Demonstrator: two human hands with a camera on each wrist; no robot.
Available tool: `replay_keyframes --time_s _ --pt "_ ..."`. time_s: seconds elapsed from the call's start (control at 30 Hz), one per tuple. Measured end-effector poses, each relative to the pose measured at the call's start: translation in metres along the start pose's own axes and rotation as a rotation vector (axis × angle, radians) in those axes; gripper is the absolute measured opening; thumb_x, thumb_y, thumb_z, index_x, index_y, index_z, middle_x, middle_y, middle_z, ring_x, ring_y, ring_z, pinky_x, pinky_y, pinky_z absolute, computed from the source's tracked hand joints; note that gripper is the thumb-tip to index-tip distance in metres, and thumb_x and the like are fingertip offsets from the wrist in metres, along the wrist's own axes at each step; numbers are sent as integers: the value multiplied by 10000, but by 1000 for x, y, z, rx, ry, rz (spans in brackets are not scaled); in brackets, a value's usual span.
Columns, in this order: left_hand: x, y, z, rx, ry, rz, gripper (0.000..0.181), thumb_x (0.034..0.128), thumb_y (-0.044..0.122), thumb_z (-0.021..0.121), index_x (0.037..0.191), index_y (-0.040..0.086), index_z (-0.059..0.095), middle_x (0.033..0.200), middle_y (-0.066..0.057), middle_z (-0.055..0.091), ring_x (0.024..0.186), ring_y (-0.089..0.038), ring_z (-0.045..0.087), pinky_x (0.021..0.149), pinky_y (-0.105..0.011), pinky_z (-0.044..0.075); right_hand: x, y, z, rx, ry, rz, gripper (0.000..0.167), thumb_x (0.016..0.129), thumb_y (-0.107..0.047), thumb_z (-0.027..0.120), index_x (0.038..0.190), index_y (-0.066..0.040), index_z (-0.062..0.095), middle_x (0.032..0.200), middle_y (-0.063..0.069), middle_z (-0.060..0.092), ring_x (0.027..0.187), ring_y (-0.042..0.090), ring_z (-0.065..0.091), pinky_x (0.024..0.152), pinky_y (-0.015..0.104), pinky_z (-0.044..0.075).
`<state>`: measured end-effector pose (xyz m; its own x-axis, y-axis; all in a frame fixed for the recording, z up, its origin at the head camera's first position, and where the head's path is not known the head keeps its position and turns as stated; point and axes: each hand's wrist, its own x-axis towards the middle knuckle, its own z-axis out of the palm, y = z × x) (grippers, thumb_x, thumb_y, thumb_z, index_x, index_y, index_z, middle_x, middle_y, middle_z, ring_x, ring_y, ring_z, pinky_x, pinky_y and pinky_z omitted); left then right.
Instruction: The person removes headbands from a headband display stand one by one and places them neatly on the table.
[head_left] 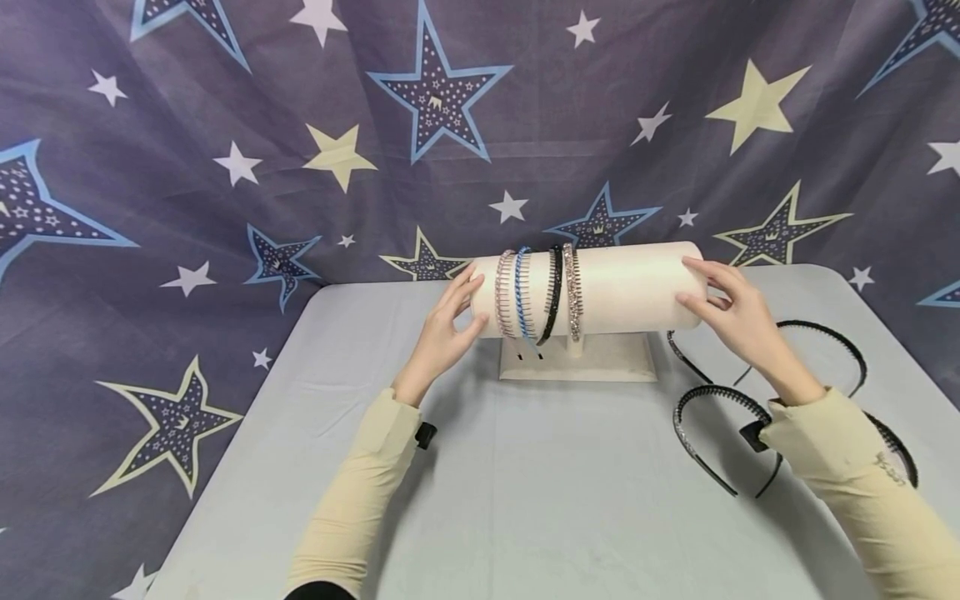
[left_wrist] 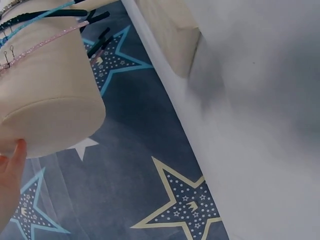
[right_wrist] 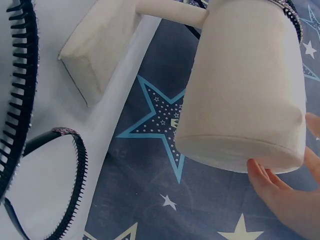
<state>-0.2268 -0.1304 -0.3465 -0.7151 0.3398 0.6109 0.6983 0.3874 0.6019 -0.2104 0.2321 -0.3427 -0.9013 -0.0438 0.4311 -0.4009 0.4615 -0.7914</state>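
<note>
Stand [head_left: 615, 290], right of centre in the head view, ends gripped by left hand [head_left: 444, 325] and right hand [head_left: 738, 318], bears four headbands [head_left: 556, 292], which uneven pressure could tilt and slide.

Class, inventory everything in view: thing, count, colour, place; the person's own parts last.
Backdrop: one, purple-grey, behind
Stars: many, white, yellow, blue-edged, on backdrop
Table: one, pale grey, centre
Display stand: one, cream, on table
Pink headband: one, pink, leftmost on stand
Blue headband: one, blue, second
Black headband: one, black, third
Glittery headband: one, rose, fourth
Loose headbands: at least three, black, table's right
Devices: two, black, at wrists
Sleeves: two, pale yellow, forearms
Left hand: one, bare, holding stand's left end
Right hand: one, bare, holding stand's right end
</note>
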Motion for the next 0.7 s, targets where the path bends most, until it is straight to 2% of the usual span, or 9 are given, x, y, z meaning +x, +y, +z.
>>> replay_keyframes --time_s 0.13,0.2,0.3,0.37,0.47,0.57,0.7 --pt "-1 -17 4 -1 2 -27 494 808 -35 582 1277 -20 427 1406 -139 289 1239 -255 359 977 -246 414 1 4 3 19 20 5 463 829 -41 592 1271 -3 457 1227 148 390 997 3 413 844 33 417" --pt "-2 -17 6 15 17 -39 483 813 -15 584 1274 -2 438 1410 -111 293 1236 -230 367 970 -230 416 1 5 4 31 30 5 462 827 -36 593 1268 0 460 1226 140 390 992 5 417 847 35 417" --pt "-3 -12 8 43 70 -45 445 816 -1 583 1244 -11 464 1391 -112 327 1213 -229 397 964 -231 425 0 6 5 41 33 10 463 829 -41 590 1271 -4 457 1234 138 382 997 5 416 852 37 416" --pt "-4 -6 11 83 134 -41 400 815 -2 577 1202 -37 485 1340 -141 388 1176 -241 435 951 -239 439 0 7 5 41 33 15 465 831 -47 590 1274 -9 456 1239 137 377 999 4 414 857 37 413" --pt "-6 4 15 153 248 -26 329 804 -13 574 1122 -71 509 1194 -182 491 1075 -265 501 901 -270 480 0 8 6 42 33 18 464 834 -48 585 1277 -7 452 1237 151 372 992 4 415 857 37 413" --pt "-7 11 19 216 340 -12 260 787 -21 591 1036 -66 534 1025 -175 547 951 -268 541 793 -290 521 -1 9 6 51 32 18 459 835 -38 580 1273 6 450 1224 159 369 982 2 420 855 39 415" --pt "-8 18 24 243 371 -4 230 754 -33 621 972 -57 552 906 -158 562 823 -255 557 670 -296 528 -2 10 5 59 32 18 459 835 -37 580 1274 3 451 1199 128 379 979 2 426 857 43 418"
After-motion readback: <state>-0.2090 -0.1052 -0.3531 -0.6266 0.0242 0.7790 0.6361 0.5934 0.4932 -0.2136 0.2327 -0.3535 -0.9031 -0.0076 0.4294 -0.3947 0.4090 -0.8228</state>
